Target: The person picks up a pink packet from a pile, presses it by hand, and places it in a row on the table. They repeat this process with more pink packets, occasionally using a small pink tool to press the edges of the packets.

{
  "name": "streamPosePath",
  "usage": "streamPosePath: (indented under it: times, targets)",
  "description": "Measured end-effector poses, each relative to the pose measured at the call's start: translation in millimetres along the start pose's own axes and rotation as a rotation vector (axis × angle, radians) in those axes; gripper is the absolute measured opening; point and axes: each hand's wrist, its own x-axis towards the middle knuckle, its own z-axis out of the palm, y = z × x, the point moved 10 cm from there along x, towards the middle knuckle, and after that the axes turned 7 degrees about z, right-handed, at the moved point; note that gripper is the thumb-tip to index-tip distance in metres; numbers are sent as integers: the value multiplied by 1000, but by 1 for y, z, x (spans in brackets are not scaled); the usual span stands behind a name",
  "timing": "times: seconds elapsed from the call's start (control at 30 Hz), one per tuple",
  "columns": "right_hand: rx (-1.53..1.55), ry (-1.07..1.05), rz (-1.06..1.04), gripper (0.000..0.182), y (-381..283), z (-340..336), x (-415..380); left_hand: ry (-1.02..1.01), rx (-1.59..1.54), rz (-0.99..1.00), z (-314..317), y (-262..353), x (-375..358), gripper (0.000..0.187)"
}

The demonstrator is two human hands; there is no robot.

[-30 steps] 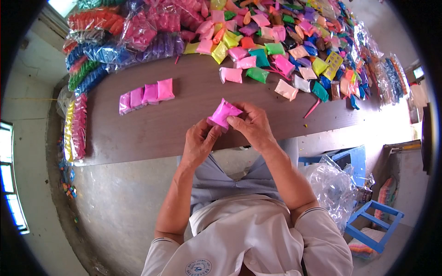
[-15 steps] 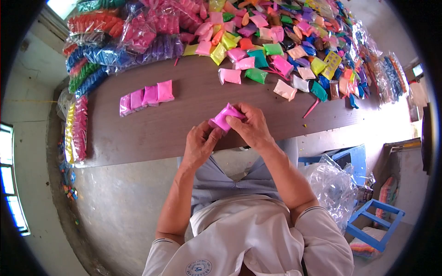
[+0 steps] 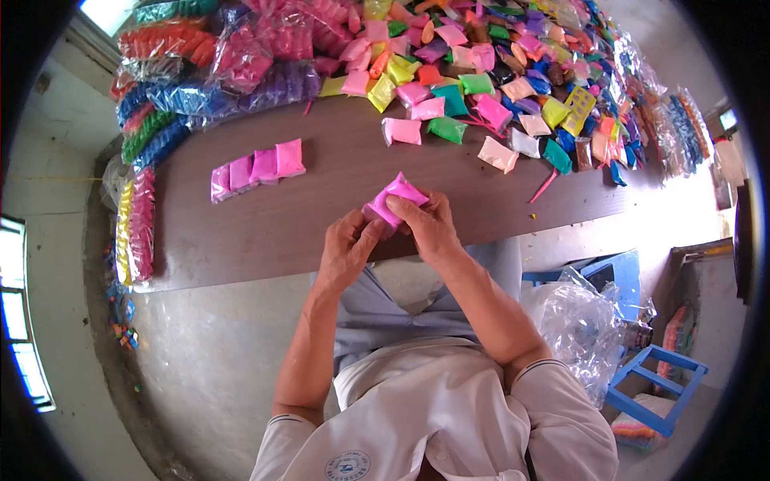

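A bright pink-magenta packet is held between my two hands, just above the front edge of the brown table. My left hand pinches its lower left end with thumb and fingers. From the other side, my right hand grips it, the thumb pressed across its face and the other fingers behind, partly hidden. To the left on the table lies a row of several pink and purple packets, side by side and touching.
Loose coloured packets form a large heap at the back right of the table. Bagged packets are stacked at the back left. Clear plastic and a blue stool frame are on the right.
My right hand has turned and shifted slightly down around the packet. The packet is tilted a little differently, with more of its upper end showing. My left hand has barely moved.
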Motion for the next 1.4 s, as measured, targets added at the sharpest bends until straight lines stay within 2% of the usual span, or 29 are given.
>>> streamPosePath:
  times: [0.07, 0.2, 0.27, 0.4, 0.6, 0.67, 0.77, 0.8, 0.87, 0.97, 1.0, 1.07, 1.17, 1.2, 1.27, 1.4]
  targets:
    - [92, -10, 3, 18, -3, 3, -1, -1, -6, -1, -1, -1, 1, 28]
    - [19, -1, 32, 19, 5, -3, 3, 10, -106, -68, -7, -15, -2, 27]
    - [129, -29, 172, 21, 17, 3, 5, 7, -169, -46, -7, -11, 0, 25]
    - [202, -61, 226, 24, 16, 17, 2, 14, -270, -47, -10, -11, 0, 24]
    - [-2, -59, 137, 23, 13, 10, 13, 31, -268, -75, -6, -13, 0, 23]
    - [-151, -207, 94, 24, 0, 21, 14, 30, -274, -90, -6, -9, -1, 25]
    - [-219, -323, 44, 28, -22, 33, 9, 20, -237, -111, -6, -12, 0, 28]
    - [-218, -322, 44, 28, -24, 28, 10, 13, -195, -115, -5, -13, 0, 30]
    - [-410, -347, 196, 32, -7, 18, 10, 7, -156, -104, -2, -14, 1, 31]
    - [-376, -364, 143, 34, -13, 21, 7, 1, -112, -96, -1, -17, 1, 33]
    - [-374, -362, 142, 34, -11, 24, 5, 0, -111, -98, 0, -19, 1, 35]
    - [-373, -131, 1, 34, -21, 9, 6, -8, -87, -96, 2, -20, 2, 35]
    - [-317, -66, -8, 30, -10, 1, 9, -23, -47, -94, 5, -14, 1, 36]
    - [-316, -65, -8, 30, -5, 2, 10, -29, -31, -90, 5, -12, 1, 37]
    - [-88, -136, -24, 26, 2, 8, 11, -40, -34, -117, 4, -17, -1, 37]
    - [-176, -114, -52, 24, 7, 5, 12, -50, -50, -143, 9, -10, 0, 38]
